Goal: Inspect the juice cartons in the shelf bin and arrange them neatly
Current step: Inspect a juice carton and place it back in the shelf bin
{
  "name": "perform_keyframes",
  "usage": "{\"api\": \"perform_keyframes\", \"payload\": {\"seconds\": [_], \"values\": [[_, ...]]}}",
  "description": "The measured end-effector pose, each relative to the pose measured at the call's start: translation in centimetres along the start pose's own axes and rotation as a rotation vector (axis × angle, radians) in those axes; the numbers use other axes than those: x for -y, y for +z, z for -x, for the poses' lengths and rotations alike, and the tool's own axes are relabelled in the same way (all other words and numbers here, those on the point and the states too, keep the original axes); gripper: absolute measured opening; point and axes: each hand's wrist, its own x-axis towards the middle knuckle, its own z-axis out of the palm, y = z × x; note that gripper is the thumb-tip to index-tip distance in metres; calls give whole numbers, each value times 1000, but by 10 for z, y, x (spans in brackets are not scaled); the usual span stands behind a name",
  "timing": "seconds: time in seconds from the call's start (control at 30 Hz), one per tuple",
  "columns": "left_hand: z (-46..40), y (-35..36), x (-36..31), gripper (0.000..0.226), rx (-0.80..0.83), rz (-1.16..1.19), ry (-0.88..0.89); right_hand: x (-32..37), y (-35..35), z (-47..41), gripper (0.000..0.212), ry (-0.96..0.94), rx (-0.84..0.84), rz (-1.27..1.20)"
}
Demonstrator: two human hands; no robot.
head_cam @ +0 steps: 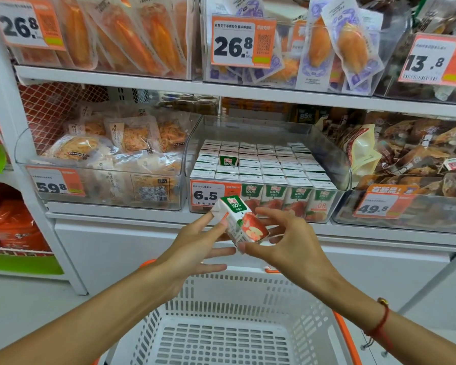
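Here, both hands meet on one juice carton [241,222], held in the air just in front of the clear shelf bin [334,164]. Left hand [192,248]: fingertips pinch the carton's upper left corner, lower fingers spread loose. Right hand [282,238]: thumb under the lower corner, fingers splayed behind the far side, a red cord bracelet [381,318] on the wrist. Carton tilted, top leaning left; green band with "100%", red apple picture, white sides. In the bin, rows of matching cartons [263,164] stand upright, white tops showing; one gap in the second column exposes a green face. A 6.5 price tag [212,194] on the bin front. Below the arms, a white shopping basket [221,333] with orange trim.
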Motion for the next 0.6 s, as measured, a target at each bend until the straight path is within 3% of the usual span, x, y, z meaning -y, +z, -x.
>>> {"api": "perform_keyframes", "payload": {"seconds": [0.1, 0.2, 0.27, 0.4, 0.6], "values": [[-2, 3, -5, 30, -28, -10, 20, 2, 5, 4, 78, -162, -83, 166], [-3, 1, -5, 31, -17, -96, 60, 1, 7, 4, 80, -227, -25, 210], [-2, -5, -4, 29, -8, -133, 56, -1, 2, 0, 75, -172, 103, 104], [-4, -15, -8, 25, 31, -222, 116, -7, -14, -11, 38, -55, 282, -256], [-2, -10, -8, 45, 42, -412, 441, -16, -20, -13, 44, -251, 224, -336]]}}
